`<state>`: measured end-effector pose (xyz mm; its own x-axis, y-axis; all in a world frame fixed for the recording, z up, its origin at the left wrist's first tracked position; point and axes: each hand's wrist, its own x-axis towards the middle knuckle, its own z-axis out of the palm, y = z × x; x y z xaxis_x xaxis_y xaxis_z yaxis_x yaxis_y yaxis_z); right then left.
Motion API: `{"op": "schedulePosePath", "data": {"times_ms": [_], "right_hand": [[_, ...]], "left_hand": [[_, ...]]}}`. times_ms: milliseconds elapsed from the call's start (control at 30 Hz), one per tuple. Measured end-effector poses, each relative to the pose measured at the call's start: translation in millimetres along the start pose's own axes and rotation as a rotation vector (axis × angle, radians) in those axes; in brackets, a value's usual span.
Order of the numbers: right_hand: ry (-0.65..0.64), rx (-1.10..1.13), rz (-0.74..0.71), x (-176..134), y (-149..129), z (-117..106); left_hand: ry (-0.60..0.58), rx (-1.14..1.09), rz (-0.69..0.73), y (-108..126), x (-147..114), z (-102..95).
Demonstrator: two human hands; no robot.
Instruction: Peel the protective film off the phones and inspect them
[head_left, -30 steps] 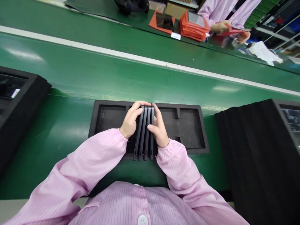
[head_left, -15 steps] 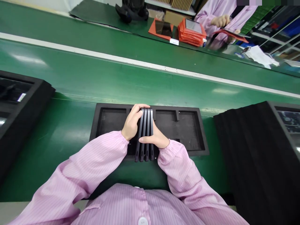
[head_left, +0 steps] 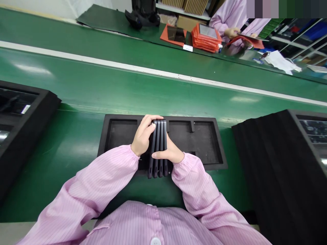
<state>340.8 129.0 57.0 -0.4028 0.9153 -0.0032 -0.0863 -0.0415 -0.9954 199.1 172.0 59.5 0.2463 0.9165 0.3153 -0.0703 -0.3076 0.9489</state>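
Several thin black slabs [head_left: 158,146], each with a small slot at its near end, stand on edge side by side; their exact kind I cannot make out. My left hand [head_left: 143,134] grips the stack at its far end from the left, thumb along the side and fingers over the top. Around its right side and underneath wraps my right hand [head_left: 170,149], with the thumb laid across the near part. The slabs are held over a black foam tray [head_left: 221,149] with shallow compartments, and they hide its middle.
Stacked black foam trays stand on the right [head_left: 260,156], and another dark tray stack [head_left: 38,112] is at the left. Across the green bench [head_left: 153,92], orange packets [head_left: 204,42] lie beside a co-worker's hands [head_left: 232,33]. A white raised strip [head_left: 117,64] crosses the bench.
My hands keep their grip on the slabs, almost unmoved. The view has shifted slightly. Across the bench, the co-worker's hands have lowered with a flat panel and orange packet.
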Motion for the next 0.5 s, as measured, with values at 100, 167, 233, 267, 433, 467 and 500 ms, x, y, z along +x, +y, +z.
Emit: {"op": "schedulePosePath", "data": {"times_ms": [100,167,233,267,433,467,500], "right_hand": [[0.013,0.017,0.025,0,1,0],[0.031,0.03,0.064,0,2,0],[0.047,0.045,0.101,1,3,-1],[0.055,0.053,0.115,1,3,-1],[0.081,0.075,0.134,0,4,-1],[0.08,0.076,0.133,0,4,0],[0.077,0.077,0.131,1,4,0]], "left_hand": [[-0.01,-0.016,-0.019,-2,1,-0.1],[-0.017,-0.026,-0.043,-6,2,0.2],[-0.024,-0.04,-0.078,-9,3,0.8],[-0.027,-0.047,-0.096,-10,4,1.1],[-0.032,-0.093,-0.168,-14,6,1.8],[-0.034,-0.102,-0.177,-14,6,1.6],[-0.036,-0.109,-0.181,-14,6,1.1]]}}
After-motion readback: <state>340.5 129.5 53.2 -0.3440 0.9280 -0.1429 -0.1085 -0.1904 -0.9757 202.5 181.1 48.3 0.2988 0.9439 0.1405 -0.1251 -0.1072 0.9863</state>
